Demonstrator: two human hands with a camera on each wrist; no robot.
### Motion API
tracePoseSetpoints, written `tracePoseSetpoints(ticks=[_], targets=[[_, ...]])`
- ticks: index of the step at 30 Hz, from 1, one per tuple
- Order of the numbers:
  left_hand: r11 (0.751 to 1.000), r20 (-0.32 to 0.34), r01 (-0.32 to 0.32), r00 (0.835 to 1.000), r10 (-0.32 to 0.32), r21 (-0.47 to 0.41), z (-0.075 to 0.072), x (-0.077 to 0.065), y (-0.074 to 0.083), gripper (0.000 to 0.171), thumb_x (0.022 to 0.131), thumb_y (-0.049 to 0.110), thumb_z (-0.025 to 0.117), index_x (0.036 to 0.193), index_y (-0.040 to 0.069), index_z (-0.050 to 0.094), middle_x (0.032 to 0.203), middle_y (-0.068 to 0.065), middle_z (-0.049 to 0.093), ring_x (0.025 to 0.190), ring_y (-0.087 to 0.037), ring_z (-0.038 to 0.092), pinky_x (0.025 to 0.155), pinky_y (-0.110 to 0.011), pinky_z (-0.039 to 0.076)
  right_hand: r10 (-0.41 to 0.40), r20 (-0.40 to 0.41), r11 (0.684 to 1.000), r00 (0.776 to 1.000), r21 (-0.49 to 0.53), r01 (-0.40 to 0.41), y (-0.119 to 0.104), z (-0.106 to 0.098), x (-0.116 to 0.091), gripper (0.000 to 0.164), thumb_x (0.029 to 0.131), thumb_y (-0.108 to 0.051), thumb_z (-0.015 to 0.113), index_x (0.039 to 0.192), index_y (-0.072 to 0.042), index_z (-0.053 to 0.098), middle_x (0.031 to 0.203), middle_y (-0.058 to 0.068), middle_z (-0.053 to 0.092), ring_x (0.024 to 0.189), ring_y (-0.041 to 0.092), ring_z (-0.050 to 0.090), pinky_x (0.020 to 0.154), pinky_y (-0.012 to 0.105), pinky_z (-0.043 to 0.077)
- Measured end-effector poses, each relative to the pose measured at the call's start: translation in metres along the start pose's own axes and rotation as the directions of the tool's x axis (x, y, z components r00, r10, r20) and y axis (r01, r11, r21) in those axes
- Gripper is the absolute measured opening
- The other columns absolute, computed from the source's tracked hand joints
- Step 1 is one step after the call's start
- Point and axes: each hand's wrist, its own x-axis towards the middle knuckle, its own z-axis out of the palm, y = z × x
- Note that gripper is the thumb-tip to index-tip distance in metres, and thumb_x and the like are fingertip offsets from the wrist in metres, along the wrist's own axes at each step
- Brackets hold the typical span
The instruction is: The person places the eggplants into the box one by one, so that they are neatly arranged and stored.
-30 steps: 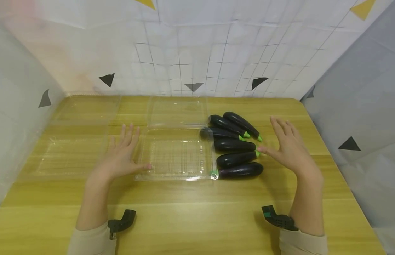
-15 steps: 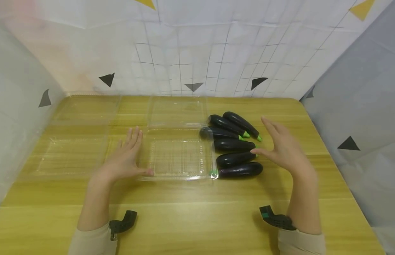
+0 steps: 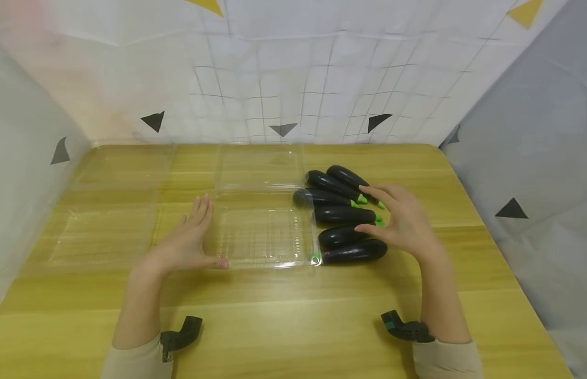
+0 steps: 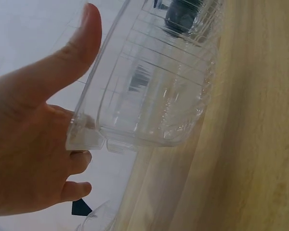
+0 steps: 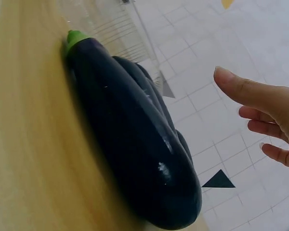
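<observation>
Several dark eggplants with green stems lie on the table at the right of the middle, the nearest eggplant [image 3: 354, 251] crosswise in front. My right hand [image 3: 403, 218] hovers over their right ends, thumb and fingers spread apart and holding nothing. In the right wrist view, the thumb of that right hand [image 5: 265, 103] stands clear of the front eggplant [image 5: 135, 130]. Beside the eggplants sits an open clear plastic clamshell box [image 3: 267, 260], its lid folded back. My left hand [image 3: 182, 245] is at the box's left side, fingers extended, thumb by the front left corner of the box [image 4: 135, 110].
A second open clear clamshell box [image 3: 101, 258] lies at the left. White sheeting with a drawn grid [image 3: 284, 68] and black triangles rises behind the wooden table [image 3: 274, 326]. One eggplant end overlaps the middle box's right rim.
My right hand has moved left and now overlaps the eggplants' stem ends. My left hand has shifted slightly right, towards the middle box. The eggplants lie as before.
</observation>
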Motion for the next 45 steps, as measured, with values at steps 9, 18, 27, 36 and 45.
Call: tracePoseSetpoints(ticks=[9,18,27,36,45], targets=[[1.000,0.013,0.000,1.000,0.000,-0.010,0.002,-0.001,0.001,0.130,0.071,0.051,0.081,0.149,-0.009,-0.004,0.156,-0.020,-0.017,0.143,-0.034,-0.015,0.112,-0.059,0.005,-0.083,-0.054,0.996,0.995,0.039,0.085,-0.001,0.008,-0.003,0.083,0.054,-0.031,0.094,0.128,-0.013,0.062,0.120,0.005,0.061,0.110,0.026,0.055,0.081,0.042,0.043],[0.999,0.023,0.016,1.000,-0.015,-0.044,0.004,-0.001,0.004,0.132,0.071,0.050,0.082,0.149,-0.008,-0.008,0.156,-0.018,-0.021,0.144,-0.034,-0.012,0.113,-0.058,0.005,-0.087,-0.037,0.990,0.996,0.106,0.090,0.001,0.010,-0.011,0.072,0.058,-0.031,0.093,0.121,-0.012,0.065,0.114,0.001,0.065,0.103,0.023,0.060,0.084,0.041,0.046],[0.995,0.042,0.065,0.997,-0.062,-0.069,0.005,-0.002,0.004,0.133,0.071,0.051,0.081,0.149,-0.005,-0.012,0.154,-0.016,-0.028,0.139,-0.052,-0.004,0.110,-0.063,0.008,-0.106,0.001,0.982,0.994,0.159,0.104,0.004,0.012,-0.020,0.061,0.059,-0.024,0.093,0.113,-0.010,0.069,0.110,-0.001,0.069,0.098,0.020,0.064,0.085,0.037,0.048],[0.995,0.049,0.069,0.997,-0.066,-0.077,0.005,-0.001,0.004,0.133,0.071,0.051,0.081,0.148,-0.006,-0.012,0.154,-0.017,-0.028,0.137,-0.054,-0.004,0.110,-0.063,0.010,0.028,0.159,0.984,0.987,0.169,-0.055,0.003,0.017,-0.042,0.039,0.067,-0.025,0.089,0.100,-0.015,0.073,0.100,-0.010,0.071,0.096,0.016,0.066,0.081,0.037,0.052],[0.994,0.047,0.066,0.997,-0.062,-0.086,0.006,-0.001,0.005,0.134,0.071,0.050,0.081,0.148,-0.006,-0.014,0.153,-0.015,-0.030,0.142,-0.044,-0.008,0.112,-0.059,0.009,0.082,0.256,0.982,0.963,0.143,-0.122,0.001,0.022,-0.054,0.035,0.070,-0.031,0.087,0.101,-0.021,0.072,0.102,-0.009,0.069,0.097,0.018,0.065,0.081,0.040,0.052]])
